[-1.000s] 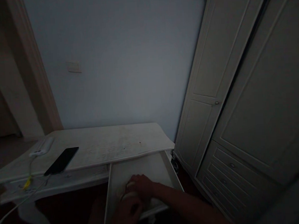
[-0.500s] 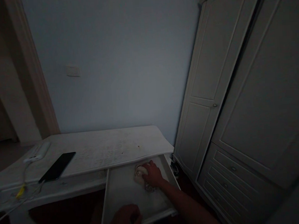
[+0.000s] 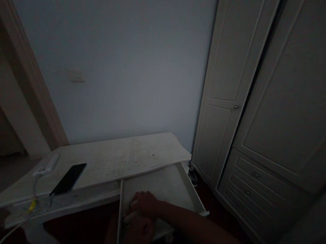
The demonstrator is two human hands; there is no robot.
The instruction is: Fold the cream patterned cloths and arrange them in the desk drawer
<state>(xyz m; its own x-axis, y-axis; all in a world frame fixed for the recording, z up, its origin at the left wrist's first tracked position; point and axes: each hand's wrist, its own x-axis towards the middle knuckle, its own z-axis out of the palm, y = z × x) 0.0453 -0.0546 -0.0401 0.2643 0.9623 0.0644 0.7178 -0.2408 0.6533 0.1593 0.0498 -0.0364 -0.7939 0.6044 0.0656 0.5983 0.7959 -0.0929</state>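
Note:
A white drawer (image 3: 167, 186) stands pulled out from beneath the desk top. Inside it, near the left wall, my right hand (image 3: 144, 204) presses down on a crumpled pale cloth (image 3: 127, 217). Most of the cloth is hidden under the fingers. My left hand (image 3: 138, 230) is curled at the drawer's front left part, just below my right hand. Whatever its fingers close on, if anything, cannot be seen in the dim light.
On the worn white desk (image 3: 142, 149) lie a black phone (image 3: 69, 179) with a cable and a white power strip (image 3: 46, 164). A white wardrobe (image 3: 221, 133) stands at the right. Dark objects (image 3: 192, 177) sit on the floor beside the drawer.
My right hand has swept the cloth from the drawer's right middle to its left side, toward me. My left hand stays near the drawer's front. The view has shifted slightly.

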